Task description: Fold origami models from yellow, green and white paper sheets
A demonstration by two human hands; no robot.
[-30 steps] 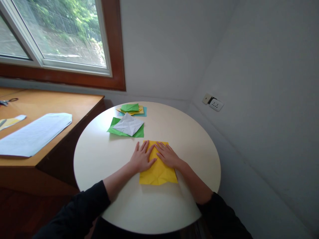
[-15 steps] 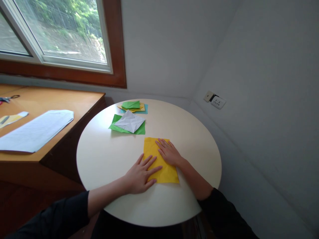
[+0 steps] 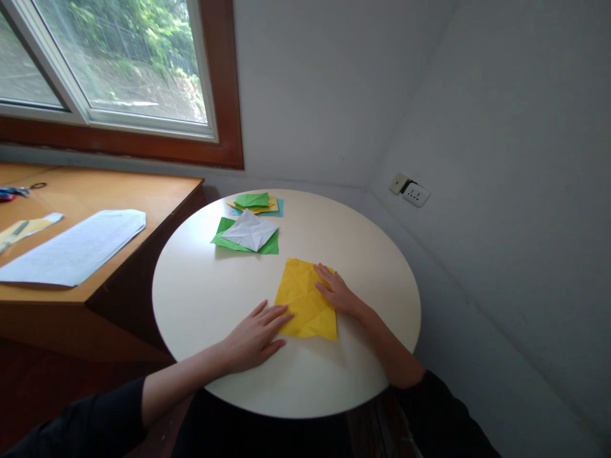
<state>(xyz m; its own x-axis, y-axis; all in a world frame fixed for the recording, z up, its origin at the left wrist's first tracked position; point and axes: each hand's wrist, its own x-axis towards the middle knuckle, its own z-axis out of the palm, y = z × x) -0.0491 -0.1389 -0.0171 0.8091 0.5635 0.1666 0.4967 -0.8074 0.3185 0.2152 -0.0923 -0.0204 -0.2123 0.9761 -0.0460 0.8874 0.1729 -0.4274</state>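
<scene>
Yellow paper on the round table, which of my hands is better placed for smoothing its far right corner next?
Probably your right hand: it rests over that corner of the yellow paper, while your left hand overlaps only the near left side.

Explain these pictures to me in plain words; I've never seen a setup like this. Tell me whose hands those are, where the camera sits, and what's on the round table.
There is no machine here: a person works bare-handed. Every picture comes from one camera worn on that person's head, looking forward and down. On the round table lies a creased yellow sheet. The left hand has its fingertips over the sheet's left edge; the right hand lies over its far right part. Neither grips anything. Farther back, a creased white paper lies on a green sheet, and behind those is a small pile of coloured papers.
</scene>
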